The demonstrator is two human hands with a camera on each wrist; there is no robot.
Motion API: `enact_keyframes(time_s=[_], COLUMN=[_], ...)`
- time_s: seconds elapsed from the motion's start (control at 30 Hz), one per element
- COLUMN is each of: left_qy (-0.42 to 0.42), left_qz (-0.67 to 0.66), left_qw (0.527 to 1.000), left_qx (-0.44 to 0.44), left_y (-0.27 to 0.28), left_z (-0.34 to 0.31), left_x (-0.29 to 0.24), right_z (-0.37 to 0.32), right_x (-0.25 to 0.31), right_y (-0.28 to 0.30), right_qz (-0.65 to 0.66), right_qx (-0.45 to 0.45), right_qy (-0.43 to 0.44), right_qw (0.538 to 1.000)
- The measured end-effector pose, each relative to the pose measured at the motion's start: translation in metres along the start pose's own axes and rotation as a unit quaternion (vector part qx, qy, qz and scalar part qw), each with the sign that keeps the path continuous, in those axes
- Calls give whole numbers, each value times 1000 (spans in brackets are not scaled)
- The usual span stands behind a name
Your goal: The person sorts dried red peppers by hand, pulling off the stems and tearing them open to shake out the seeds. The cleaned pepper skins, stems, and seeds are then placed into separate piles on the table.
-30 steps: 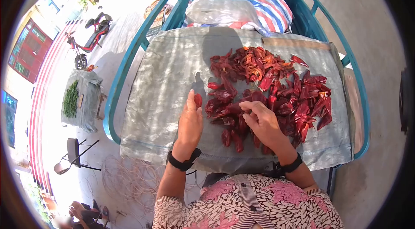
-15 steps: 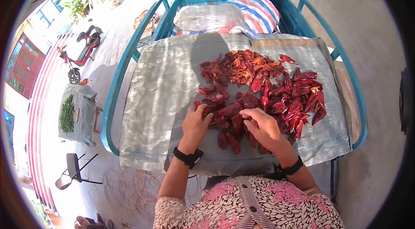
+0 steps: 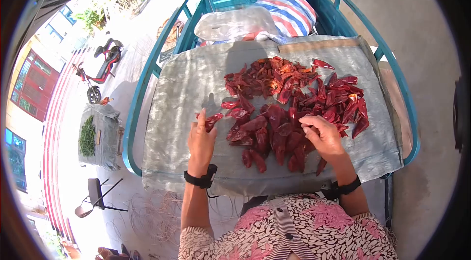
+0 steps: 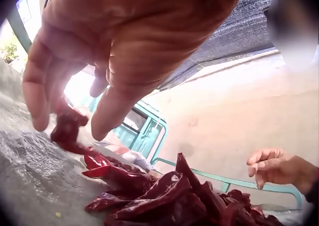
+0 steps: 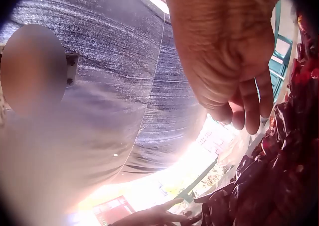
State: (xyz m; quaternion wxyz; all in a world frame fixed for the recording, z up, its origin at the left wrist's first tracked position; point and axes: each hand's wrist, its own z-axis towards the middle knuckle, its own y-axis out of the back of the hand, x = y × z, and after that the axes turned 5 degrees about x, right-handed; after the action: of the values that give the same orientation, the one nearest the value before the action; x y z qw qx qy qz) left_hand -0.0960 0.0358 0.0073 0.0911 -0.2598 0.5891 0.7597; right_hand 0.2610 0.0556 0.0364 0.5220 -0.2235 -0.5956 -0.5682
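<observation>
Dried red chilies point(image 3: 294, 98) lie in a wide pile on a grey woven sheet point(image 3: 181, 93) spread over a teal cart bed. My left hand point(image 3: 203, 120) is at the pile's left edge and pinches one dark red chili point(image 3: 213, 119) just above the sheet. The left wrist view shows that chili point(image 4: 67, 129) between the left hand's point(image 4: 70, 106) thumb and fingers. My right hand point(image 3: 314, 127) hovers over the pile's near middle with fingers curled. From the right wrist view its fingers point(image 5: 244, 116) hang over the chilies point(image 5: 279, 186); whether they hold one is unclear.
Teal cart rails point(image 3: 142, 93) frame the sheet on both sides. A white sack point(image 3: 235, 22) and a striped bag point(image 3: 292, 12) lie at the far end. On the ground to the left stand a covered stand with greens point(image 3: 95, 135), a chair point(image 3: 95, 193) and a scooter point(image 3: 100, 71).
My left hand dipped into the pile's edge, then drew back left holding a chili. My right hand shifted right over the pile. The head view tilted slightly.
</observation>
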Motion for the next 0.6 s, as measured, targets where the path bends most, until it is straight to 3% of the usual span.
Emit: enact_keyframes(time_s=[0.03, 0.13, 0.17, 0.27, 0.4, 0.5, 0.6], left_qy=[34, -84, -101, -229, -183, -139, -74], left_qz=[51, 14, 20, 110, 111, 135, 232], left_qw=[997, 996, 992, 962, 973, 981, 969], left_qx=[41, 10, 68, 100, 84, -7, -36], left_y=[7, -14, -16, -53, -59, -40, -26], left_z=[0, 9, 15, 38, 42, 38, 33], left_x=[-14, -19, -25, -16, -22, -30, -21], right_z=[-2, -3, -3, 2, 4, 1, 0], right_x=[-5, -13, -14, -7, -5, -6, -13], right_y=[4, 13, 15, 20, 25, 33, 36], right_qz=[-16, -21, -17, -41, -26, 5, -5], right_qx=[-10, -15, -11, 2, 5, 14, 26], right_qy=[10, 21, 21, 46, 61, 49, 28], right_qw=[1000, 999, 1000, 998, 998, 999, 999])
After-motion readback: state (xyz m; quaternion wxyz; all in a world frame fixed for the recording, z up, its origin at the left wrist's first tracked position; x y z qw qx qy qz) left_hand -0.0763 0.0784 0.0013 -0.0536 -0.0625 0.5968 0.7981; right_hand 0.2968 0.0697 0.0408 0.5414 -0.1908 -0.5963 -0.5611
